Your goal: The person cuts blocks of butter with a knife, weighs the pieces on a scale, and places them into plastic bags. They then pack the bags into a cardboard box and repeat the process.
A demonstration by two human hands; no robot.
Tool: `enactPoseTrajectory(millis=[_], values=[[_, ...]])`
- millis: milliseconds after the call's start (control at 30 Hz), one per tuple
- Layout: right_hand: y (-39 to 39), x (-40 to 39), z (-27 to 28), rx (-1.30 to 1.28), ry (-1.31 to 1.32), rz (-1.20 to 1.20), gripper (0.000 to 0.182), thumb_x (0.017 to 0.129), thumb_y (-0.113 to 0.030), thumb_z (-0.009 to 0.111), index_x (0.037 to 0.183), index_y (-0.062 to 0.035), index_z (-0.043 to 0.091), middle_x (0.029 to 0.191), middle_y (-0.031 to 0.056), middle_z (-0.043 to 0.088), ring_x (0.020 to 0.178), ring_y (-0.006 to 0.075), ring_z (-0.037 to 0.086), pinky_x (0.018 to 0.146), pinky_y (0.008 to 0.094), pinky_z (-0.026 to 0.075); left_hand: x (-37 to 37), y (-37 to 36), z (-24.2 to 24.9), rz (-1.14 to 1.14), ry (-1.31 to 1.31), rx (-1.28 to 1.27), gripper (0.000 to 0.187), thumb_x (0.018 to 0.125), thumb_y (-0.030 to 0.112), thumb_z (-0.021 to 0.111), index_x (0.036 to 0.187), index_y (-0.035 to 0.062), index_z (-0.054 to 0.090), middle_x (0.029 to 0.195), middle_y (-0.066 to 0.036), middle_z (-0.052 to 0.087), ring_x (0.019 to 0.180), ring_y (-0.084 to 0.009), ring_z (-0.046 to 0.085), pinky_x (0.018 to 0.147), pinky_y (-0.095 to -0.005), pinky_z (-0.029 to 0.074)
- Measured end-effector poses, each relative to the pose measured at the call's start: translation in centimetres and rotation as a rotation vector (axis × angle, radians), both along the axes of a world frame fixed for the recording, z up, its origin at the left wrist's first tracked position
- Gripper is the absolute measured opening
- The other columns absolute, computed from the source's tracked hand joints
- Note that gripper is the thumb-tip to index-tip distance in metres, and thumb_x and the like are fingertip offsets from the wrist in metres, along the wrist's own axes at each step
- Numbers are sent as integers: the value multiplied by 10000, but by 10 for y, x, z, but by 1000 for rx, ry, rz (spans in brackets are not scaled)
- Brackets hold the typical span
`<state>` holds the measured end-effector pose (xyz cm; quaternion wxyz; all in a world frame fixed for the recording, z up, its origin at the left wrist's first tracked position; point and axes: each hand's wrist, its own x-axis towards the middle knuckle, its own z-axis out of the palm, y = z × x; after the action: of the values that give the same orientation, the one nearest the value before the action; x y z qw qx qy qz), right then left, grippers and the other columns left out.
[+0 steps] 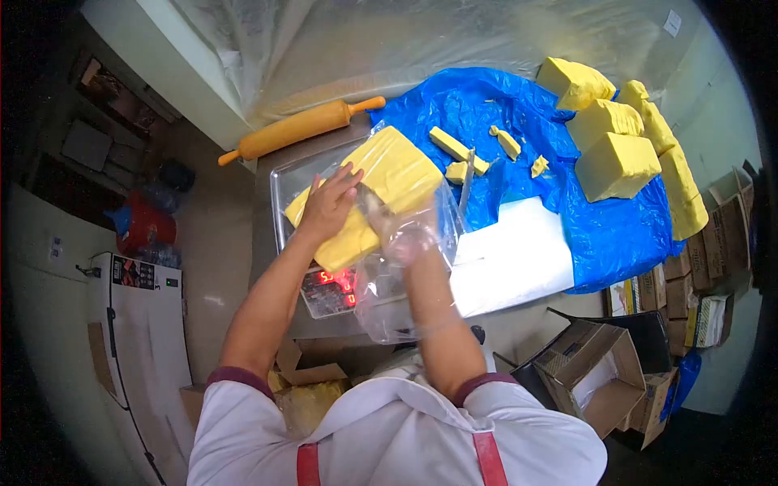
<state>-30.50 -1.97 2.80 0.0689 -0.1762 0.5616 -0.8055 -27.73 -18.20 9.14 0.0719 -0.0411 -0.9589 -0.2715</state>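
A large yellow slab (pixel 395 172) lies tilted on a digital scale (pixel 327 301) with red lit digits. My left hand (pixel 331 202) rests on the slab's left part, its fingers stretched over the surface. My right hand (pixel 405 235) is inside or behind a clear plastic bag (pixel 377 304) at the slab's lower right; the plastic and blur hide its fingers. Clear film also covers part of the slab. Just right of the bag, a thin blade-like strip (pixel 467 182) stands near small yellow pieces (pixel 455 172).
A wooden rolling pin (pixel 296 130) lies behind the scale. Blue plastic sheeting (pixel 612 243) spreads to the right, bearing several big yellow blocks (pixel 617 166) and scraps. A white board (pixel 515 259) lies at the front. Cardboard boxes (pixel 596 368) stand below on the floor.
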Motion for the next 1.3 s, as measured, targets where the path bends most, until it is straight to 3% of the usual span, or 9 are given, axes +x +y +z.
enactPoseTrajectory(millis=[100,200,333,433,633,767,967,1133,1300], values=[[30,13,30,-655,-505,180,495,994,-351,435,1390,-56,391,1428,105,452,1281,240,448,1117,386,303,-1,1,-4,-9,-4,-80,393,984,301,446,1351,205,549,1476,-103,424,1387,-293,362,1137,-599,131],[23,23,-8,-455,-73,43,488,985,-423,418,1315,-77,513,1396,88,499,1248,234,491,1104,380,303,-2,3,-3,-4,-20,-96,394,991,290,428,1358,202,539,1492,-102,400,1405,-282,329,1136,-606,129],[37,68,-7,-1171,-257,238,481,1009,-379,376,1380,-75,412,1466,150,380,1324,267,402,1151,394,248,-1,3,-3,-2,-35,-104,401,992,282,424,1371,198,524,1508,-103,374,1413,-281,313,1138,-600,131],[73,142,64,-676,-538,-117,517,1018,-335,384,1435,-38,312,1535,212,222,1407,324,276,1184,447,194,-1,-3,-8,-30,7,-82,394,1001,273,414,1372,195,522,1487,-100,409,1405,-279,332,1146,-573,137],[249,238,20,166,-451,-102,612,916,-467,536,1343,-39,438,1324,181,482,1165,313,512,981,471,439,0,-43,-21,9,189,670,375,1007,189,430,1337,44,530,1370,-79,549,1299,-187,470,1131,-393,271],[293,177,125,-146,-142,-545,949,822,-752,458,1442,-46,323,1227,124,485,949,260,518,742,451,574,50,-50,22,272,498,803,406,1019,228,426,1304,-47,516,1324,-148,555,1264,-222,487,1107,-336,309],[260,-22,167,260,-30,-271,793,776,-196,696,1467,-80,323,1338,208,429,1182,327,518,858,385,527,155,-11,41,701,779,831,407,1005,189,462,1335,-48,467,1284,-192,546,1231,-241,499,1060,-358,352],[135,-215,68,1345,746,-45,499,824,-246,637,1275,-41,575,1246,220,598,1131,357,596,961,417,474,237,49,7,1120,885,771,385,1015,193,450,1338,-16,472,1270,-154,556,1196,-228,514,1007,-353,381],[69,-251,40,1751,527,388,424,843,-286,621,1183,-32,628,1252,219,587,1165,368,569,953,418,486,310,161,-40,1292,664,319,331,1013,268,467,1028,-31,609,921,-115,605,894,-168,564,834,-319,452]])
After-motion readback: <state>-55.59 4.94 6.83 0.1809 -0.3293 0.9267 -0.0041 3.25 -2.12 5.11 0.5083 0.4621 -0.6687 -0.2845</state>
